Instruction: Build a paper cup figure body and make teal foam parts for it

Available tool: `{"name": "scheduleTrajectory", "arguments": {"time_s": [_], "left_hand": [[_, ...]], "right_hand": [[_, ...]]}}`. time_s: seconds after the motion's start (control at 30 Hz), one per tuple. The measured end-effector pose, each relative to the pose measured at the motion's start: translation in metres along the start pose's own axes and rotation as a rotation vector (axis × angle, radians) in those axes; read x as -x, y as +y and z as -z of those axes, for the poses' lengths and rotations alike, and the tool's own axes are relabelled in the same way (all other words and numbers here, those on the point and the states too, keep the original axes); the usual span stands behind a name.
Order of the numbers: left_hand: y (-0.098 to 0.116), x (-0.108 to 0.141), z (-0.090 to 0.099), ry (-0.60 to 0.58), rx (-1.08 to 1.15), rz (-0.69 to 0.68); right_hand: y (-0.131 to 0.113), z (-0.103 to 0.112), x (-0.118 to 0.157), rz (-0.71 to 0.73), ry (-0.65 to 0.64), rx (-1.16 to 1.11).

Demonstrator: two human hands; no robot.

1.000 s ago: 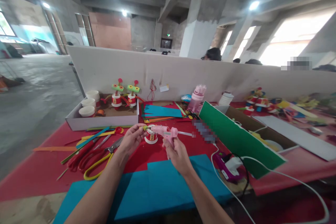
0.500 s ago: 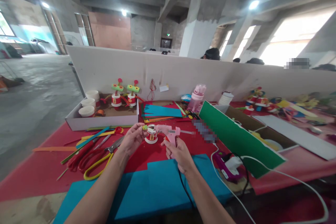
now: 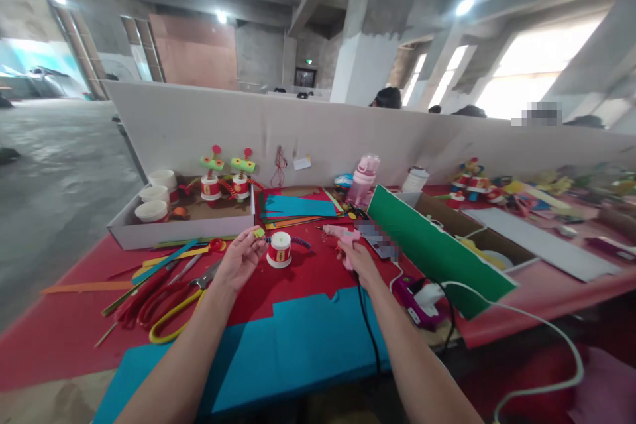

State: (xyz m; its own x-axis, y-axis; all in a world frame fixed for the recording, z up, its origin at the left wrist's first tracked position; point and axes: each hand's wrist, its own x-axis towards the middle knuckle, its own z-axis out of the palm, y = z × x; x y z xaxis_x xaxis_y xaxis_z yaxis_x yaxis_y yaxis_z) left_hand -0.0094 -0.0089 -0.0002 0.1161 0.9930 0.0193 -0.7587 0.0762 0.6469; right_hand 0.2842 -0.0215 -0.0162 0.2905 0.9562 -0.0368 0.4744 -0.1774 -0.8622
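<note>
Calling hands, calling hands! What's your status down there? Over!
Left hand: pinching small green piece. Right hand: gripping pink hot glue gun. Red-and-white paper cup: upside down between hands. Nearby obstacle: scissors beside left forearm.

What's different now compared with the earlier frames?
The right hand has drawn the glue gun rightward, away from the green piece and the cup, uncovering the cup's top and a dark coil. Nothing was let go: the left hand keeps pinching the green piece. The cup stands upright where it was.
</note>
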Motion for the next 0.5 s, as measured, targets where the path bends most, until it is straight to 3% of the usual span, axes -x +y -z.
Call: {"name": "scheduleTrajectory", "arguments": {"time_s": [0.17,0.37,0.5], "left_hand": [[0.001,0.000,0.000,-0.013,-0.005,-0.016],[0.000,-0.001,0.003,-0.043,-0.031,-0.027],[0.000,-0.003,0.004,-0.015,-0.033,-0.041]], "right_hand": [[0.014,0.004,-0.025,-0.073,-0.014,0.293],[0.008,0.006,-0.024,-0.090,0.023,0.594],[-0.008,0.004,-0.015,-0.013,0.191,0.685]]}}
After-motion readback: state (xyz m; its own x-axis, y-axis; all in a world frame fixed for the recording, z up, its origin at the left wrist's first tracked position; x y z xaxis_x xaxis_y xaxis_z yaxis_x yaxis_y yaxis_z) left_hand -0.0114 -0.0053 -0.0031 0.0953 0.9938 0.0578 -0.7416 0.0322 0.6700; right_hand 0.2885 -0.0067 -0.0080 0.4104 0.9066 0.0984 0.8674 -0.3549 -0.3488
